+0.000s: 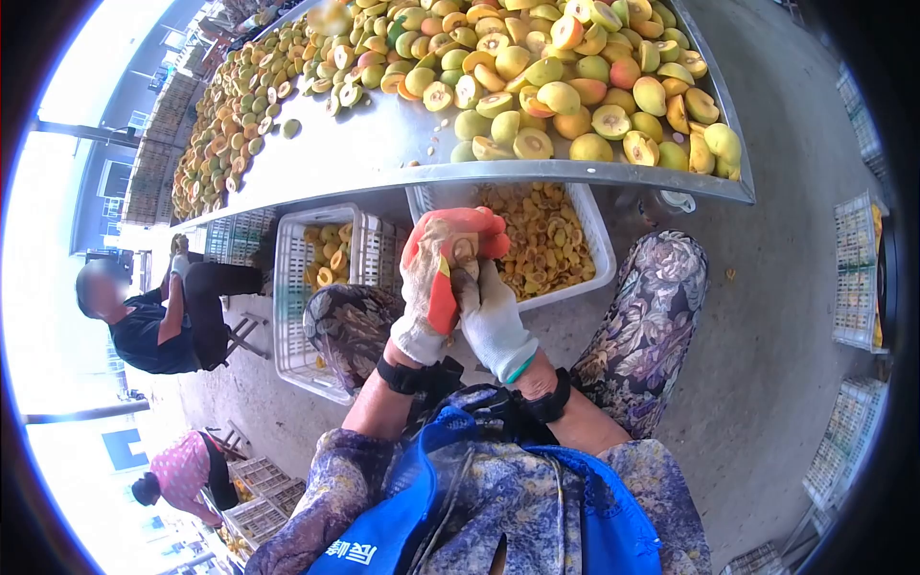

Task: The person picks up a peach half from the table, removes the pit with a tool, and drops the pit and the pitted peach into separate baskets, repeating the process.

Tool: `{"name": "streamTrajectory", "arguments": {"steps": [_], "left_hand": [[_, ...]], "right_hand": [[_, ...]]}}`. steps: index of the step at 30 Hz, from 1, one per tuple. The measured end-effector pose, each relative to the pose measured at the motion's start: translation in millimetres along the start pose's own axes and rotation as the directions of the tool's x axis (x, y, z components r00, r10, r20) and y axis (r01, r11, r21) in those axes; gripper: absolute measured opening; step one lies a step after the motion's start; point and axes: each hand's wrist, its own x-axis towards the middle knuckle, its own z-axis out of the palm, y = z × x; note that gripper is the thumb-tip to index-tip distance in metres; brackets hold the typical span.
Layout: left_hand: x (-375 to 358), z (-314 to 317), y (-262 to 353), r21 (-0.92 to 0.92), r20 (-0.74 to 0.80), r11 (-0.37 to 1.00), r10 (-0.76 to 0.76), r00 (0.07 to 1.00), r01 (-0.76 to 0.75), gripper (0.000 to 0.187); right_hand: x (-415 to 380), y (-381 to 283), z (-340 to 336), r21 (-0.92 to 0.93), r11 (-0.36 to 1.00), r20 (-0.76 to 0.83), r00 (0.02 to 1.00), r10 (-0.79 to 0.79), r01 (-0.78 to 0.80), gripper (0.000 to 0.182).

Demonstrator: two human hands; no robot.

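Observation:
Both hands wear stained white work gloves and meet above a white crate. My left hand [436, 264], in a glove with orange-red fingers, is closed around something I cannot make out. Pressed against it from the right is my right hand [489, 311], its fingers bent inward and mostly hidden. Beneath and behind them, the white crate [604, 254] holds many small yellow-brown fruit pieces [541, 240]. Beyond it stands a metal table [479, 173] heaped with halved yellow-green fruit [561, 96].
Left of my knees is another white crate [287, 287] with fruit halves [329, 254]. A seated person [158, 326] is at the left, another person in pink [182, 470] bends at lower left. Stacked crates [856, 278] line the right side.

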Motion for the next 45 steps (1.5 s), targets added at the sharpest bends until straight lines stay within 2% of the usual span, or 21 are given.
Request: {"name": "streamTrajectory", "arguments": {"steps": [5,8,9,12,13,14,15,17,23,27,28,29,31,32,33,35,36,38,41,43,45], "left_hand": [[2.2,-1.7,-1.5,0.001,0.018,1.0,0.001,1.0,-0.001,0.051],[1.5,-6.1,3.4,0.11,0.07,0.992,0.059,0.996,-0.067,0.054],[5.5,-2.9,2.8,0.135,0.12,0.983,0.108,0.987,-0.124,0.055],[8.3,1.0,1.0,0.048,0.126,0.995,0.083,0.988,-0.09,0.058],[8.8,0.9,0.9,0.039,0.107,0.996,0.079,0.991,-0.084,0.059],[11.6,-0.8,0.3,0.003,0.132,0.996,0.086,0.987,-0.087,0.059],[14.4,-1.1,0.2,-0.023,0.151,0.996,0.087,0.985,-0.085,0.059],[14.7,6.0,8.6,0.033,0.15,0.997,0.063,0.987,-0.069,0.059],[19.1,7.2,13.5,0.056,0.219,0.998,0.015,0.976,-0.028,0.052],[17.3,13.6,21.4,-0.029,0.264,0.999,0.039,0.964,-0.032,0.056],[16.6,20.1,26.0,-0.053,0.261,0.998,0.059,0.963,-0.047,0.056],[15.7,23.8,30.2,-0.079,0.259,0.995,0.08,0.963,-0.061,0.055],[14.5,17.2,32.4,0.063,0.23,0.992,0.089,0.969,-0.106,0.053],[15.3,10.9,30.8,0.13,0.213,0.983,0.096,0.972,-0.126,0.051],[18.5,4.2,30.0,0.263,0.222,0.946,0.134,0.966,-0.191,0.066],[17.5,-5.4,37.3,0.345,0.311,0.872,0.243,0.919,-0.348,0.063],[14.3,-4.7,41.3,0.24,0.272,0.931,0.205,0.94,-0.273,0.059],[3.1,0.4,46.2,0.012,0.2,0.994,0.106,0.974,-0.11,0.054],[-0.3,0.5,70.5,0.001,0.02,1.0,-0.015,1.0,0.015,0.05],[18.4,-40.0,61.9,-0.266,-0.125,0.943,0.17,0.978,-0.198,0.046],[17.2,-94.4,98.3,-0.389,-0.253,0.91,0.047,0.966,-0.145,0.045]], "right_hand": [[0.0,6.8,-0.1,0.104,0.994,0.034,0.999,-0.027,0.024,0.033],[-1.5,-14.5,-10.2,0.123,0.988,0.094,0.992,0.083,-0.094,0.035],[-1.2,-30.2,-16.6,0.056,0.983,0.157,0.973,0.167,-0.177,0.031],[-2.5,6.3,-14.8,-0.045,0.998,0.22,0.974,-0.043,0.054,0.04],[-0.5,10.4,-15.7,0.027,0.999,0.244,0.969,-0.038,0.033,0.044],[1.0,-4.2,-12.8,0.312,0.948,0.192,0.981,0.003,-0.064,0.044],[-3.0,-31.6,-32.0,0.314,0.824,0.411,0.85,0.33,-0.472,0.045],[-6.7,-38.1,-35.8,0.476,0.68,0.513,0.804,0.3,-0.558,0.047],[-7.5,-53.5,-43.2,0.449,0.657,0.565,0.762,0.316,-0.605,0.051],[-3.7,-54.8,-63.1,0.529,0.318,0.801,0.587,0.118,-0.787,0.049],[-1.7,-50.6,-65.0,0.522,0.295,0.821,0.565,0.077,-0.8,0.048],[-1.2,-54.1,-64.3,0.513,0.382,0.799,0.59,0.114,-0.768,0.048],[-0.6,-67.0,-62.9,0.471,0.547,0.742,0.646,0.179,-0.692,0.047],[-2.5,-71.3,-53.0,0.398,0.722,0.612,0.75,0.251,-0.566,0.048],[-3.9,-67.6,-53.8,0.415,0.63,0.71,0.667,0.227,-0.657,0.049],[-0.1,-61.0,-55.7,0.402,0.428,0.863,0.491,0.118,-0.809,0.05],[-2.6,-62.9,-53.0,0.436,0.344,0.88,0.474,0.031,-0.832,0.052],[-2.9,-65.0,-43.6,0.483,0.305,0.866,0.499,-0.027,-0.821,0.053],[-2.9,-57.6,-25.1,0.532,0.257,0.845,0.526,-0.098,-0.807,0.048],[-10.9,-61.9,-15.4,0.547,0.197,0.837,0.533,-0.123,-0.814,0.046],[-6.2,-50.7,-15.8,0.517,0.131,0.854,0.499,-0.149,-0.846,0.044]]}}
